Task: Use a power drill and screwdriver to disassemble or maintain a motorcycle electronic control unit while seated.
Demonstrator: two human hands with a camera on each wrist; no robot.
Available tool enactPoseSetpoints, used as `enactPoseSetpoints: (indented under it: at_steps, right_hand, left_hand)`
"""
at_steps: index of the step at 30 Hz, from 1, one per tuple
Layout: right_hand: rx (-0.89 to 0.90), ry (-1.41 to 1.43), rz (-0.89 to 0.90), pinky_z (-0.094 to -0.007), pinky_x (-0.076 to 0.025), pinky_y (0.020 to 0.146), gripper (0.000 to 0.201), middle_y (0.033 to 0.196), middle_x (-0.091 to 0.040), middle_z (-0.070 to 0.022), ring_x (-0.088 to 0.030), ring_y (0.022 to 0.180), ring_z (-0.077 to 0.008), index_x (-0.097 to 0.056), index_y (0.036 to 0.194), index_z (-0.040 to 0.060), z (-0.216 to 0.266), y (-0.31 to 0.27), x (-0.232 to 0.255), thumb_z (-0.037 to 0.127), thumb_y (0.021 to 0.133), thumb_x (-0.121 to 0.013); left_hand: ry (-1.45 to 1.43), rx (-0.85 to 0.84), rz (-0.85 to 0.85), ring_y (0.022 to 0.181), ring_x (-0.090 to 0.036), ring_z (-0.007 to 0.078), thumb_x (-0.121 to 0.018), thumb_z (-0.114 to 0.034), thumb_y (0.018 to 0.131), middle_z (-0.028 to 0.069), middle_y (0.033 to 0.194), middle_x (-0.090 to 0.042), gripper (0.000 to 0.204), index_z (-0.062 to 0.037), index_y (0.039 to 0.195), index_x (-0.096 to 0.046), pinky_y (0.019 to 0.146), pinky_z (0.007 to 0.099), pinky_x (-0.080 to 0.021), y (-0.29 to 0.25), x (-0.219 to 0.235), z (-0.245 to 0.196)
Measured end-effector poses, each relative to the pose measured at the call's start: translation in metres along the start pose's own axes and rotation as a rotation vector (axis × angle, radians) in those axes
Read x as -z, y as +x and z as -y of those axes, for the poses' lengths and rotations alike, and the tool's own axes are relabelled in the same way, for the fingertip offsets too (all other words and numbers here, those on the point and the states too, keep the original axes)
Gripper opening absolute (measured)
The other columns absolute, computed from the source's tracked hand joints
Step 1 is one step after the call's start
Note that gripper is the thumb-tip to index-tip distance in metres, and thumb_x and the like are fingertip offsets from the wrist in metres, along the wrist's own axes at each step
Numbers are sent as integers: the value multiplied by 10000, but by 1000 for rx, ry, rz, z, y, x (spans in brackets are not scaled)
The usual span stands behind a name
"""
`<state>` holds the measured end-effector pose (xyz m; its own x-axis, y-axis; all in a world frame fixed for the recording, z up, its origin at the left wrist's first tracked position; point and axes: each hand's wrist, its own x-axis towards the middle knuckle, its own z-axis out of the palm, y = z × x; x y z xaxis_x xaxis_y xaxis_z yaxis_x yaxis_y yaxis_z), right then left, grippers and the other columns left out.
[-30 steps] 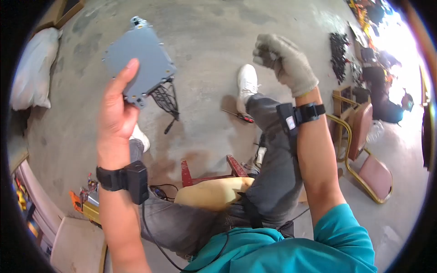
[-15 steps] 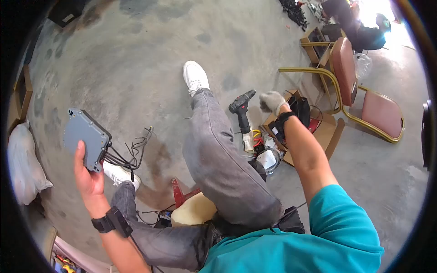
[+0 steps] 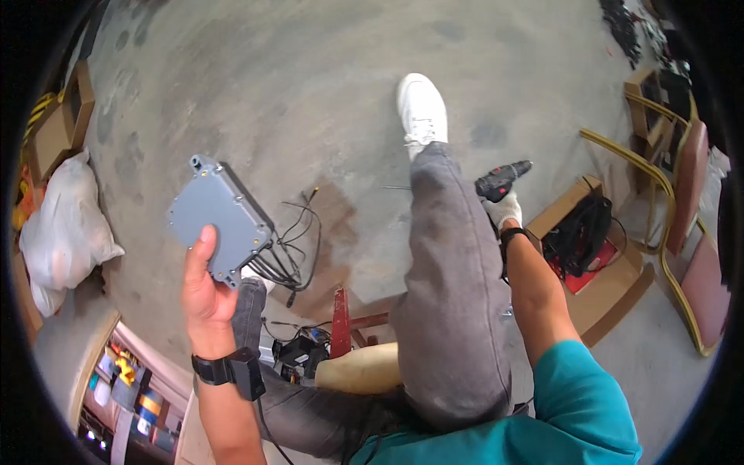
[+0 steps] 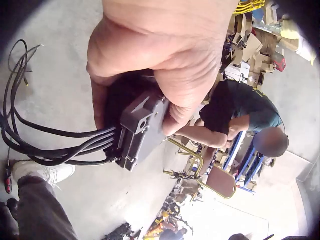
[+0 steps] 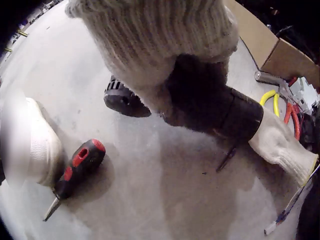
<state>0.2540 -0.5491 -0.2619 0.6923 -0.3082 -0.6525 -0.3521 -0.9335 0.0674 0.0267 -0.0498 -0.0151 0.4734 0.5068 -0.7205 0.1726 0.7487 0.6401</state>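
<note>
A flat grey metal box (image 3: 215,221) with black cables (image 3: 288,267) is held up by my bare left hand (image 3: 208,298), the thumb lying across its face. The left wrist view shows the box's edge (image 4: 145,127) between thumb and fingers, cables (image 4: 65,145) trailing from it. Beyond my right knee, my gloved right hand (image 3: 505,209) grips a black power drill (image 3: 496,182). In the right wrist view the glove (image 5: 165,45) wraps around the drill (image 5: 242,115); most of the fingers are hidden.
A red-black screwdriver (image 5: 82,162) lies on the floor by a white shoe (image 5: 42,145). Another white glove (image 5: 280,150) and pliers (image 5: 292,117) are near a cardboard box (image 3: 612,306). Chairs (image 3: 686,186) stand right, a white bag (image 3: 66,225) left. Another person (image 4: 245,112) appears in the left wrist view.
My right hand has moved down to the drill and taken hold of it. The left hand still holds the grey box, and the head view has shifted.
</note>
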Motion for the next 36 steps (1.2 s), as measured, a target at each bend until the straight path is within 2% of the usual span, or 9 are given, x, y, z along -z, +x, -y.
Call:
enactPoseSetpoints:
  at_steps: [3, 6, 8, 12, 16, 23, 26, 32, 36]
  right_hand:
    - [30, 43, -64, -492, -553, 971, 576, 1175, -726, -270, -694, 1133, -461, -530, 1259, 28, -11, 21, -27, 263, 789, -767]
    - [254, 13, -86, -473, -555, 951, 626, 1172, -724, -233, -708, 1118, -438, -481, 1281, 23, -116, 143, -124, 214, 767, -783]
    - [-29, 102, -68, -460, -556, 944, 596, 1141, -734, -233, -713, 1105, -430, -531, 1234, 14, 16, -11, 4, 245, 757, -802]
    - [89, 51, -158, -445, -579, 829, 526, 979, -742, -185, -746, 913, -377, -590, 1146, -7, 14, 7, 29, 272, 756, -806]
    - [250, 636, 82, -352, -534, 574, 259, 719, -604, -57, -631, 614, -190, -608, 977, 35, 83, -61, 125, 218, 837, -726]
    - [854, 1164, 350, -401, -631, 770, 463, 905, -648, -62, -682, 772, -204, -573, 1299, -8, 229, -246, 269, 72, 863, -707]
    - [1134, 1197, 522, -424, -618, 814, 497, 913, -656, -47, -690, 823, -206, -578, 1301, -15, 267, -317, 292, 31, 825, -716]
    - [1090, 1186, 758, -454, -609, 768, 438, 871, -643, -56, -664, 760, -213, -611, 1212, -5, 311, -384, 237, 29, 795, -740]
    - [1037, 1191, 880, -459, -607, 762, 430, 851, -639, -75, -661, 736, -233, -626, 1173, -6, 315, -372, 194, 13, 762, -747]
  left_hand:
    - [26, 14, 77, 1191, -692, 230, -704, -229, 1026, 88, 1318, -693, 478, -23, 1432, -561, 1048, 424, -560, -3, -11, -1]
    - [81, 30, 55, 1223, -659, 211, -738, -204, 994, 92, 1344, -665, 540, -2, 1454, -540, 1053, 389, -540, -6, -20, -4]
    - [84, 15, 36, 1212, -662, 207, -745, -211, 990, 93, 1333, -671, 537, -1, 1444, -549, 1050, 386, -540, -10, -22, -5]
    - [66, -24, 104, 1182, -672, 200, -769, -236, 975, 94, 1294, -690, 529, 4, 1408, -583, 1045, 375, -533, -16, -22, -15]
    - [-1, -71, 138, 1174, -678, 202, -767, -249, 975, 94, 1281, -700, 515, 9, 1387, -599, 1037, 379, -535, -31, -11, -23]
    - [-64, -223, 290, 1200, -673, 222, -763, -261, 972, 103, 1306, -695, 538, 23, 1396, -593, 1051, 393, -537, -38, 4, -39]
    - [-117, -274, 314, 1213, -673, 228, -771, -246, 967, 108, 1316, -694, 549, 29, 1405, -587, 1065, 399, -536, -35, 2, -40]
    - [-201, -264, 205, 1192, -682, 223, -771, -207, 968, 126, 1310, -695, 539, 36, 1410, -581, 1029, 386, -560, -33, 9, -51]
    - [-201, -245, 213, 1178, -684, 222, -770, -214, 970, 133, 1314, -686, 547, 41, 1413, -574, 1017, 377, -563, -29, 14, -56]
